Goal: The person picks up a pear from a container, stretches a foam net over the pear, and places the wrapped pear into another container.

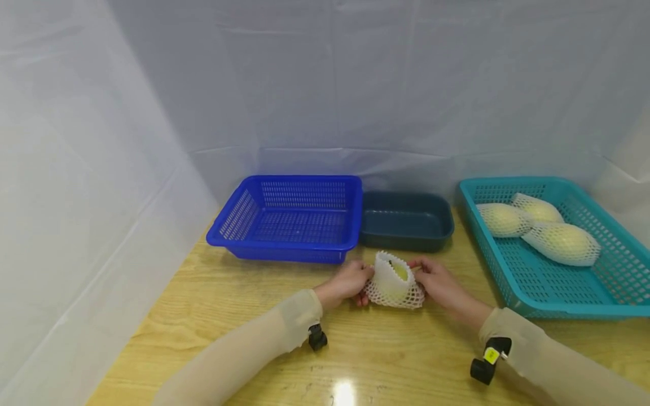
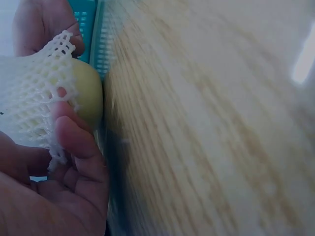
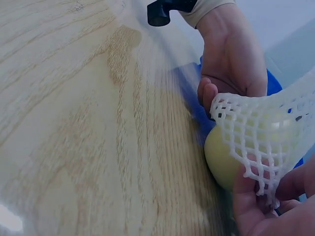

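A pale yellow-green fruit (image 3: 220, 156) stands on the wooden table, partly covered by a white foam net sleeve (image 1: 391, 285). Its smooth lower part shows below the net's edge in both wrist views; I cannot tell its kind. On the left side, my left hand (image 1: 350, 280) pinches the net's rim between thumb and fingers, with fingertips close to the fruit (image 2: 88, 93). Opposite it, my right hand (image 1: 438, 282) also pinches the rim, one finger under the mesh (image 3: 266, 157). The sleeve's upper end gapes, showing some of the fruit inside.
Behind the hands stand a blue basket (image 1: 284, 246) and a dark teal tub (image 1: 406, 242), side by side. A turquoise basket (image 1: 528, 301) at the right holds three net-wrapped yellowish fruits (image 1: 563, 242). White sheeting (image 1: 335, 84) closes off the back and left.
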A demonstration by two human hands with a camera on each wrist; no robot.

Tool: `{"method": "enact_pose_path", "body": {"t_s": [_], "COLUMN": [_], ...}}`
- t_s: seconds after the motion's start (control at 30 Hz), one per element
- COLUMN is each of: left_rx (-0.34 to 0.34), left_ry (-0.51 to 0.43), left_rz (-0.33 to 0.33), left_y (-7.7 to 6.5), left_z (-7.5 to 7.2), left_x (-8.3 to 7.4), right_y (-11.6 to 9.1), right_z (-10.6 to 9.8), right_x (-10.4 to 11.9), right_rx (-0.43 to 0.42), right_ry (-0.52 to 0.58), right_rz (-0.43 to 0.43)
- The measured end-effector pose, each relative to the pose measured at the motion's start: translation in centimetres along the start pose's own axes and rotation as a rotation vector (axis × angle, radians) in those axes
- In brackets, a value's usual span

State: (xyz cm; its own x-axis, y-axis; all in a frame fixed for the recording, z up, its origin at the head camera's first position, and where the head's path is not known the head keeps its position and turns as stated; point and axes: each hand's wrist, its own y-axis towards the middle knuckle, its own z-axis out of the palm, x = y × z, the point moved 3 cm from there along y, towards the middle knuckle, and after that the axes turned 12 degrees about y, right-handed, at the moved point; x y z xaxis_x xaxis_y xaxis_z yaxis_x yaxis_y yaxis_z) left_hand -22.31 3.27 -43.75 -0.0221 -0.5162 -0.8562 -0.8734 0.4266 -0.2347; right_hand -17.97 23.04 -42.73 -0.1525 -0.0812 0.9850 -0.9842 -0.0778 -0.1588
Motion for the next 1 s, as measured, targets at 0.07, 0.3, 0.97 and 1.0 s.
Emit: {"method": "enact_pose_path", "body": {"t_s": [0.07,0.3,0.97,1.0], "left_rx": [-0.003,0.004,-0.097,-0.096], "left_ry": [0.025,0.153,0.876,0.870], "left_rz": [-0.007,-0.003,0.219,0.212], "left_y": [0.2,0.6,-0.1,-0.3], "left_z": [0.1,0.0,-1.2,-1.3], "left_x": [0.1,0.4,-1.6,-1.7], "right_y": [0.1,0.4,0.8,0.8], "right_z": [0.0,-0.4,-0.8,-0.8], "right_x": [-0.4,-1.1,-0.9,-0.8], "right_rx": [0.011,0.039,0.005,0.006], "right_ry": [0.001,-0.053,-0.557,-0.554], "right_rz": [0.011,0.011,-0.341,-0.349]}}
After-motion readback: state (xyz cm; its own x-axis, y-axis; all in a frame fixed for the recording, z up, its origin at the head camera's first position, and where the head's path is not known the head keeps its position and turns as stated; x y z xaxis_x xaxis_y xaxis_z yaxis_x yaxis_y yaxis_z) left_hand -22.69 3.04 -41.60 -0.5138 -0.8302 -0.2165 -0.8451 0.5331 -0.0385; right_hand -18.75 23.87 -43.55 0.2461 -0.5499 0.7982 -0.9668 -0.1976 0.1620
